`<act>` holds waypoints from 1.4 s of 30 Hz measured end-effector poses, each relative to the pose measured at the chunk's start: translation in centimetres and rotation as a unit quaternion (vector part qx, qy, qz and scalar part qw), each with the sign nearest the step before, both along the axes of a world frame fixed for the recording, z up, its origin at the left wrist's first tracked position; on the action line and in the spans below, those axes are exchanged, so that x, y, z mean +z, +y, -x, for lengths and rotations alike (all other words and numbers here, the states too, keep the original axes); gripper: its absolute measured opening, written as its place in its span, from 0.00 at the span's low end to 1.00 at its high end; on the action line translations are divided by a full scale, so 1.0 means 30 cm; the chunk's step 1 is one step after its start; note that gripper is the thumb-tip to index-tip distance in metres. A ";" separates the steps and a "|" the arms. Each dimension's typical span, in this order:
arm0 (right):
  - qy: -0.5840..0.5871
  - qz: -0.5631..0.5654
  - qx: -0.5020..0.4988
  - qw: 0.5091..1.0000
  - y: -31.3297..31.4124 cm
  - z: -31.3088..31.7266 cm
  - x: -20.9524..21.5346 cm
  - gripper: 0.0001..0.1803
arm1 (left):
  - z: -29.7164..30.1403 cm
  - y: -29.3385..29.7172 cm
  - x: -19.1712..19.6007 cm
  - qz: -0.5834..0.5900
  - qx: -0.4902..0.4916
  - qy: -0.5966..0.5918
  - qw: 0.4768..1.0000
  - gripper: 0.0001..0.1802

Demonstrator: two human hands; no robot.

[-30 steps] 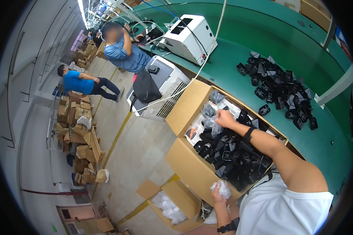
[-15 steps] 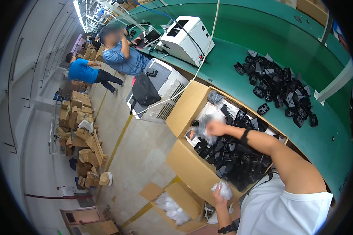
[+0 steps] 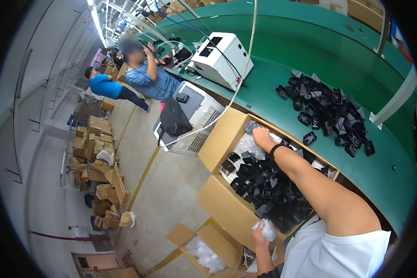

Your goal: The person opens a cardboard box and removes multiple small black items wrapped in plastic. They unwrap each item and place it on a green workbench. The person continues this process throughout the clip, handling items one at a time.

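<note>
My right hand [image 3: 262,138] reaches into the far end of an open cardboard box [image 3: 226,141]. Its fingers are closed on a clear plastic bag [image 3: 251,147] that spreads below them. Beside that hand, a crumpled clear bag [image 3: 251,126] sits in the box's far corner. Many small black plastic housings [image 3: 259,183] lie loose in the box. At the near side of the box, my left hand [image 3: 261,236] grips a wad of crumpled clear plastic [image 3: 265,229]. The fingertips of my right hand are partly hidden.
A heap of black parts [image 3: 329,109] lies on the green bench [image 3: 273,60], near a white machine [image 3: 224,58]. Another cardboard box [image 3: 222,238] with clear bags stands below. A white unit carries a black bag [image 3: 173,118]. Two people [image 3: 148,76] stand farther off; a cable hangs across.
My right hand has moved from the middle of the box up to its far corner, and the plastic there now lies spread out. My left hand still holds its wad, shifted slightly.
</note>
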State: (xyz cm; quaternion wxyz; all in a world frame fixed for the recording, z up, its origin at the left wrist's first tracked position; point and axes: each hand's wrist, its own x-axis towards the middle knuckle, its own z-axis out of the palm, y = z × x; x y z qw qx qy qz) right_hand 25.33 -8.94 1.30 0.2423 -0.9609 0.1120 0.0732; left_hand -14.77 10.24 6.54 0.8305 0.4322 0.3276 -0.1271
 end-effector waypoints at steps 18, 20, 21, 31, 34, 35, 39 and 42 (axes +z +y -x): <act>0.042 -0.809 -0.120 0.574 -0.114 0.591 0.339 0.02 | -0.058 -0.042 0.020 0.053 0.009 -0.054 0.997 0.18; -0.155 -0.459 0.028 0.874 -0.141 0.686 0.258 0.07 | -0.137 -0.093 0.052 0.015 -0.025 -0.050 0.998 0.25; -0.276 -0.393 0.104 0.871 -0.115 0.721 0.370 0.11 | -0.145 -0.108 0.032 0.025 -0.030 -0.080 0.996 0.30; -0.202 -0.367 0.364 0.832 -0.074 0.897 0.488 0.11 | -0.362 -0.179 0.064 0.101 -0.020 -0.158 0.982 0.24; -0.131 -0.491 0.363 0.781 -0.094 0.886 0.593 0.11 | -0.347 -0.196 0.121 0.112 0.025 -0.178 0.977 0.22; -0.032 -0.572 0.307 0.760 -0.103 0.890 0.549 0.13 | -0.331 -0.212 0.146 0.080 0.038 -0.195 0.977 0.23; 0.104 -0.645 0.076 0.753 -0.163 0.817 0.541 0.17 | -0.311 -0.231 0.257 0.002 0.021 -0.226 0.974 0.27; 0.158 -0.583 0.113 0.789 -0.180 0.769 0.576 0.18 | -0.282 -0.179 0.197 -0.043 -0.019 -0.244 0.969 0.24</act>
